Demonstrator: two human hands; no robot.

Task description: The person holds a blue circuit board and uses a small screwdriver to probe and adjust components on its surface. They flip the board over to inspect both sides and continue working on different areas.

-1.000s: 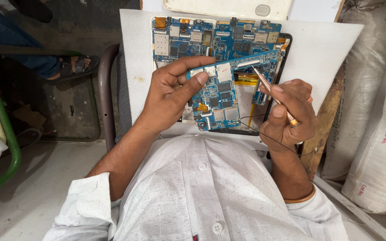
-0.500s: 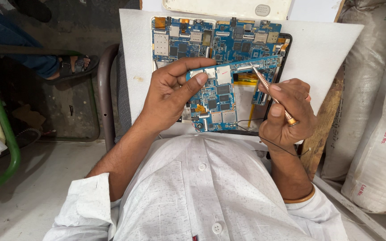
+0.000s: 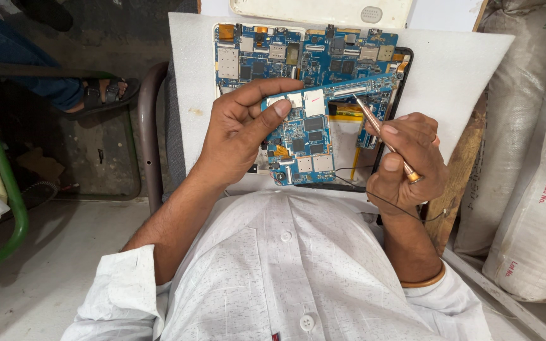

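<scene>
Lying across the upper middle, a white sheet (image 3: 469, 69) carries an opened tablet (image 3: 273, 53). At centre, the left hand (image 3: 238, 129) pinches a blue board (image 3: 308, 142). Right hand (image 3: 409, 161), centre right, grips a copper tool (image 3: 383, 136), tip on the board.

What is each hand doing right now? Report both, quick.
Left hand: closed on the blue circuit board, thumb pressing its top.
Right hand: closed on a copper-coloured screwdriver, tip at the board's upper edge.
</scene>
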